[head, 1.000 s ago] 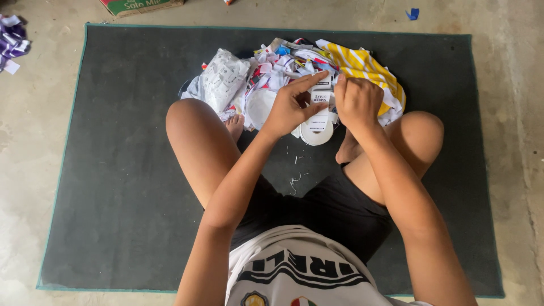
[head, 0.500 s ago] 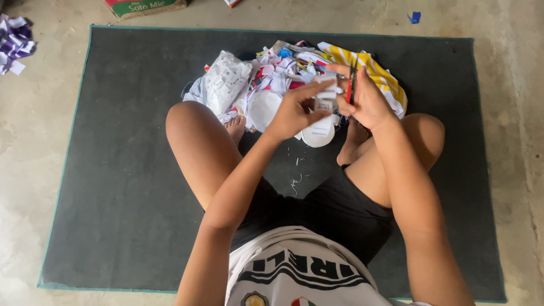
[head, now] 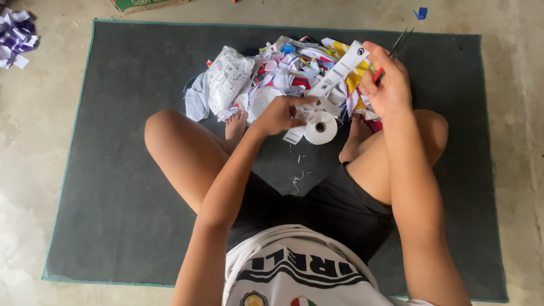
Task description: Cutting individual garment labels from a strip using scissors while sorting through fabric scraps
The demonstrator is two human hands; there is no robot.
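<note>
In the head view, the right hand (head: 388, 85) has lifted up and away from the roll since a moment ago, its fingers closed around a pair of scissors (head: 396, 48) and pinching the far end of a white printed label strip (head: 340, 71), which now stretches taut and slanted above the heap of cut labels (head: 283, 68). The left hand (head: 280, 113) stays low, fingers closed on the strip's near end just beside the white ribbon roll (head: 321, 127), which rests on the dark mat (head: 113, 170) between the person's feet. A length of strip appears drawn out, ready for cutting.
</note>
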